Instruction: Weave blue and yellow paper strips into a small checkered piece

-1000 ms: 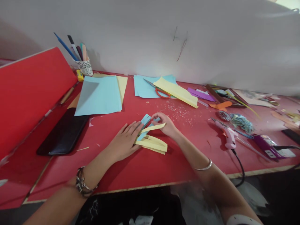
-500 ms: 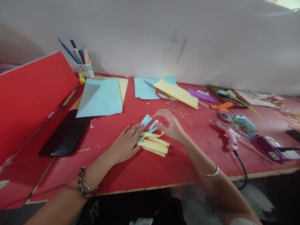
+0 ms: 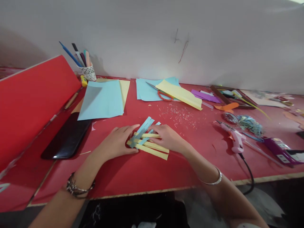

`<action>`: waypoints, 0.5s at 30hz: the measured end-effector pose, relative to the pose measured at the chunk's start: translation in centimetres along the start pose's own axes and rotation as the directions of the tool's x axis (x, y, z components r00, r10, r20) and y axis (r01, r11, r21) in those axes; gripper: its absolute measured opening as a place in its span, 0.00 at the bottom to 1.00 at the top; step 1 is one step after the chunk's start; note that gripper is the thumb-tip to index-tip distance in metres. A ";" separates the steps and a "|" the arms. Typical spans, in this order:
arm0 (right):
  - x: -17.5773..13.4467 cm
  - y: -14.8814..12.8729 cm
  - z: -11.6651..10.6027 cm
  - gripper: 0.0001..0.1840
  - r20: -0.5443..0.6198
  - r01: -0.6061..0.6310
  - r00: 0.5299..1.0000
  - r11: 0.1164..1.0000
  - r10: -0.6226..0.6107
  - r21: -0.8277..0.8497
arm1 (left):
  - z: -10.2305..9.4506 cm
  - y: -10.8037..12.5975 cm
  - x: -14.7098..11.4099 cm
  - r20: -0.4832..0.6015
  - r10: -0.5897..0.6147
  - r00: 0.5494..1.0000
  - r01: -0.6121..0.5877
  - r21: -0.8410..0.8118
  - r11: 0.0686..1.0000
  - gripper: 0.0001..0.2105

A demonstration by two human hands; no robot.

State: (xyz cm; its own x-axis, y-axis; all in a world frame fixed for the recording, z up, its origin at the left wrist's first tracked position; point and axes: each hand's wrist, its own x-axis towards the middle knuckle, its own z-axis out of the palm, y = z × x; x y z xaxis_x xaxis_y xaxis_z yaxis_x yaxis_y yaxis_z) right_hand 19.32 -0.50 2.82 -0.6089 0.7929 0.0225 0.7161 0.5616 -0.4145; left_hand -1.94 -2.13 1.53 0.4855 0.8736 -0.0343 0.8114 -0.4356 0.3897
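1. Blue paper strips (image 3: 142,129) and yellow paper strips (image 3: 155,153) are lying crossed between the two hands, on the red tabletop (image 3: 152,174).
2. The left hand (image 3: 115,142), flat over their left ends half a second ago, is now standing open, thumb and fingers spreading around the crossing; whether it is touching is unclear.
3. The right hand (image 3: 169,137), raised beside the strips then, is now lying over them, fingers curling down; whether it is pinching one, I cannot tell.
4. For the work, this is apparently leaving the crossing uncovered and framed from both sides.
5. Blue strips are pointing ahead of the hands, long axes slanting rightward from inside the left hand.
6. Yellow strips are running from the left hand beneath the right, long axes nearly crosswise, the lowest tilting nearward at its right end.
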 end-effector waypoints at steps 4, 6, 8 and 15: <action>-0.8 -0.4 -1.1 0.23 0.060 -0.062 0.996 0.998 0.063 -0.019 | 0.0 1.2 0.3 0.050 -0.071 0.996 0.066 0.106 0.992 0.32; -1.1 -0.7 -1.2 0.30 0.082 -0.056 0.995 0.997 0.060 -0.051 | 0.2 1.7 0.3 0.031 -0.116 0.993 0.109 0.175 0.979 0.30; -1.3 -0.9 -1.0 0.35 0.087 -0.011 0.996 0.995 0.019 -0.096 | 0.5 2.0 0.4 0.020 -0.141 0.990 0.136 0.171 0.976 0.30; -1.0 -0.2 0.0 0.28 0.063 0.007 0.998 0.992 0.001 -0.127 | 0.7 1.8 0.4 0.050 -0.012 0.999 0.015 -0.065 0.998 0.31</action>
State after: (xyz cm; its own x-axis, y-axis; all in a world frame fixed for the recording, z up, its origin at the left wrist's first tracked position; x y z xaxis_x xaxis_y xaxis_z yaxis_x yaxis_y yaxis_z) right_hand 19.75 -1.38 2.92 -0.6284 0.7771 -0.0358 0.7495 0.5925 -0.2954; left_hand -0.06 -2.77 1.53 0.4913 0.8669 -0.0846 0.7957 -0.4072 0.4483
